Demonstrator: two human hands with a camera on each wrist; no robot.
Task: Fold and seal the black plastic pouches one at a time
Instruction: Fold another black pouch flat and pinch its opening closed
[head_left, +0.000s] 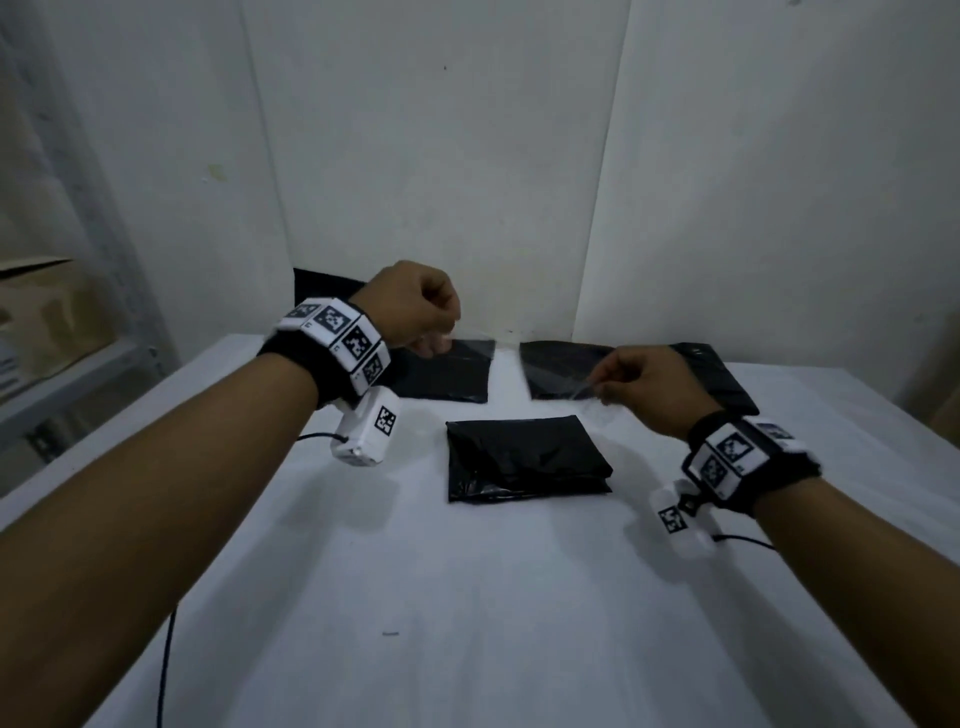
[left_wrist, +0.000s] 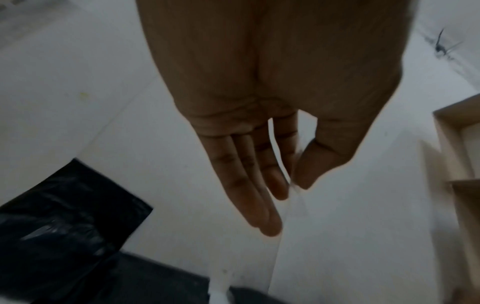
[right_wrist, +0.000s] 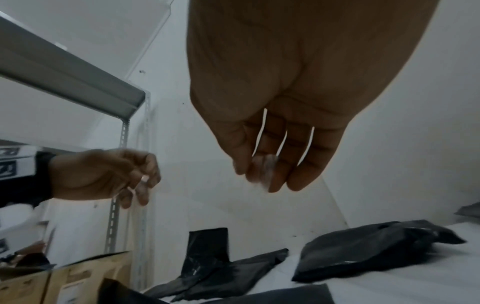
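White cloth is being seen across the table (head_left: 467, 623), and nearest on it a folded black pouch (head_left: 524, 458) is lying flat, untouched, between the two raised forearms. Marker-printed wristbands (head_left: 337, 340) are being worn on both wrists, each with a small white camera block hanging below.

A thin clear strip (head_left: 584, 389), blurred, is being pinched in the right hand (head_left: 652, 387); in the right wrist view the thumb and forefinger are being pressed together on the crumpled clear film (right_wrist: 262, 170), while the other fingers are being held loosely bent beside it. The hand is being held above the table, just over the near edge of a flat black pouch (head_left: 561, 364) lying further back on the right, without touching it.

A clear strip end (head_left: 449, 332) is likewise being gripped by the left hand (head_left: 415, 309), whose fingers are being curled in over the thumb; in the left wrist view a fine pale line of film (left_wrist: 281, 236) is being trailed down from between thumb and forefinger (left_wrist: 284, 148). Beneath and just beyond this hand another flat black pouch (head_left: 447, 371) is lying on the cloth, apart from the fingers.

Farthest back, a dark sheet (head_left: 317, 283) is being propped against the white wall (head_left: 441, 156), and grey metal shelving (head_left: 78, 384) with a cardboard box (head_left: 36, 306) is standing at the left.
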